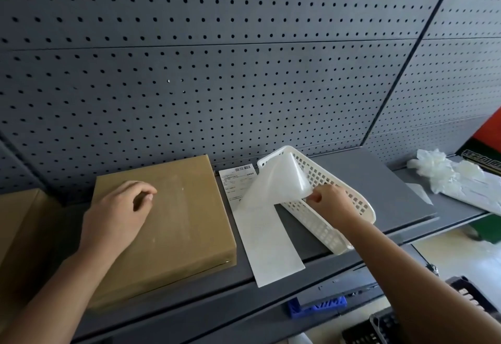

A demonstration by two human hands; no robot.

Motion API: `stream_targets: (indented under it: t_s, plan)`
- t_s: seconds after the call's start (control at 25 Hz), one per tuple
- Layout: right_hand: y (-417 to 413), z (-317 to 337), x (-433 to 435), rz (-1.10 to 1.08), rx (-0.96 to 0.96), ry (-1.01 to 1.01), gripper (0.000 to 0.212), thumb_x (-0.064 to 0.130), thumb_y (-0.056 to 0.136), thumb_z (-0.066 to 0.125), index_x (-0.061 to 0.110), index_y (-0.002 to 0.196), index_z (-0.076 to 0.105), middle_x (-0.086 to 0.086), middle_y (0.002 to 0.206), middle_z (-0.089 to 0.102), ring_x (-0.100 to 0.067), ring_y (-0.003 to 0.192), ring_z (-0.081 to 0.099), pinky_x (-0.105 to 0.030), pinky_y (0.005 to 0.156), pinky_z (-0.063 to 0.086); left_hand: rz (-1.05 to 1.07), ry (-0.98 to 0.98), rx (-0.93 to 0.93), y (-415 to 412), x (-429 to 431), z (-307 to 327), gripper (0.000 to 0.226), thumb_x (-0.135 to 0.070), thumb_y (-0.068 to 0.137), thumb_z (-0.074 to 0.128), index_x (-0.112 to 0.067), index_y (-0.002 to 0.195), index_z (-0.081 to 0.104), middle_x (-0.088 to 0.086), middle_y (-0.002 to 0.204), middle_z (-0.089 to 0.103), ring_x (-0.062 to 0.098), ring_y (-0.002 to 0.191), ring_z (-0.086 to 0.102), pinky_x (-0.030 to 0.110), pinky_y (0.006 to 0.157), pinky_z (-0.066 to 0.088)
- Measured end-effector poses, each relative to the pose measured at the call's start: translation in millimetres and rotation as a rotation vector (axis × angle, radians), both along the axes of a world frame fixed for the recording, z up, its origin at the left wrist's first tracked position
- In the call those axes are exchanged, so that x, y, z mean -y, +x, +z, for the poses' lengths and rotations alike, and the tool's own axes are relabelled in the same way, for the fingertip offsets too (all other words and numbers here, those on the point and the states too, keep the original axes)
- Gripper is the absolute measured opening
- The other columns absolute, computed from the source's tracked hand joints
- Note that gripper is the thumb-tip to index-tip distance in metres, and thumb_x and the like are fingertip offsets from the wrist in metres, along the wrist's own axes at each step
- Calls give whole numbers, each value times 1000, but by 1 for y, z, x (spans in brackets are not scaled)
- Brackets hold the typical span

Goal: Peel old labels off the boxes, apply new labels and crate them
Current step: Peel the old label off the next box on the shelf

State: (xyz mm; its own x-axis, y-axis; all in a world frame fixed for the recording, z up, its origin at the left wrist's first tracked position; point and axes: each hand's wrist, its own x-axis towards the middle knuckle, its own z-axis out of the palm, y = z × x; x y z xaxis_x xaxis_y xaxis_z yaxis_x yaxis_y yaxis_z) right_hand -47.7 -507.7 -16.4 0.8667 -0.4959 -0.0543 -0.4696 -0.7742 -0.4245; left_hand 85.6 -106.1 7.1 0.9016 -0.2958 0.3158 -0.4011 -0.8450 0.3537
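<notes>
Grey desk point(379, 181) under a dark pegboard point(217, 72) wall.

Flat cardboard box point(187, 208) lies at 9 o'clock of frame centre, top face bare, no label visible on it. Left hand point(116, 216) rests on the box top near its 9 o'clock edge, fingers loosely curled, gripping nothing.

Just off the box's 3 o'clock side: long white label strip point(267, 240) lying on the desk, running from 12 to 6 o'clock. Its far portion is lifted and curled over towards 3 o'clock. Right hand point(332, 202) pinches the edge of that lifted flap between thumb and fingertips; the other fingers are tucked in.

Printed label point(235, 181), with barcode and small text, lies flat at the strip's 12 o'clock end, partly covered by the raised flap. Text too small to read.

White basket point(311, 221), lattice walls, sits tilted at 3 o'clock of the strip; the flap overlaps its near rim. Right hand is in front of the basket wall.

Second box point(19, 221), cardboard, at far 9 o'clock, partly out of frame.

Clear plastic gloves point(439, 170) in a heap at 3 o'clock, well apart from the basket.

Below the desk front edge, at 5 o'clock: blue part point(317, 307) and a black crate point(471, 295), partly hidden by the right forearm.
</notes>
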Motion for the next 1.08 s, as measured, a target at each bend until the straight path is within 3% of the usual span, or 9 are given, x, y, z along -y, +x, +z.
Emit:
stream_targets:
  t_s: [0.2,0.32,0.4,0.6,0.72,0.8,0.88,0.96,1.08]
  plan:
    - [-8,1,8,65,-47,76,18,25,87,66,10,87,74,-5,87,73,-23,81,68,-39,79,58,3,-1,-1,-2,2,0,11,-25,95,63,-35,96,66,-23,107,64,-1,57,51,19,45,32]
    - [-14,7,18,59,-55,54,24,33,88,64,12,82,73,-6,80,72,-21,68,68,-36,69,59,8,-7,1,-2,4,1,11,-25,95,63,-35,96,66,-23,107,64,-1,57,50,20,46,33]
    - [-16,14,24,-20,37,85,22,24,89,61,11,74,71,-4,71,71,-24,66,70,-44,67,61,10,-9,4,-3,5,2,11,-25,95,63,-35,96,67,-24,106,63,-2,57,50,20,45,33]
    - [-22,51,13,-105,282,-28,19,17,89,60,26,75,68,6,77,70,-12,67,66,-40,66,59,0,-23,13,-2,4,1,11,-25,95,63,-35,97,67,-24,107,64,2,67,56,23,48,42]
    - [-8,66,-17,184,493,-142,15,17,86,68,27,97,68,8,100,66,-13,86,63,-41,79,57,2,-57,15,-2,2,0,11,-24,95,63,-34,99,68,-23,108,65,2,73,57,24,52,44]
    - [13,69,-46,466,363,-293,48,31,83,74,31,128,59,5,133,55,-22,122,50,-45,104,44,2,-85,32,-3,1,2,11,-24,96,63,-33,101,68,-22,112,65,2,80,58,26,56,46]
    - [37,64,-66,620,86,-563,72,45,81,73,35,145,41,2,156,31,-28,147,16,-47,119,16,-2,-114,57,-8,1,5,11,-22,95,64,-30,102,68,-20,118,65,1,81,58,26,56,45]
    - [56,58,-71,644,-57,-735,67,45,85,68,36,145,40,-2,159,24,-29,151,0,-49,120,-1,-13,-128,69,-16,4,11,11,-23,96,63,-30,103,68,-21,118,65,-2,65,55,20,51,39]
    - [65,63,-66,537,10,-687,35,35,92,62,36,126,59,4,141,52,-20,146,22,-49,122,-2,-96,-207,38,-35,18,23,13,-21,97,62,-30,105,68,-22,109,66,-9,65,55,8,53,36]
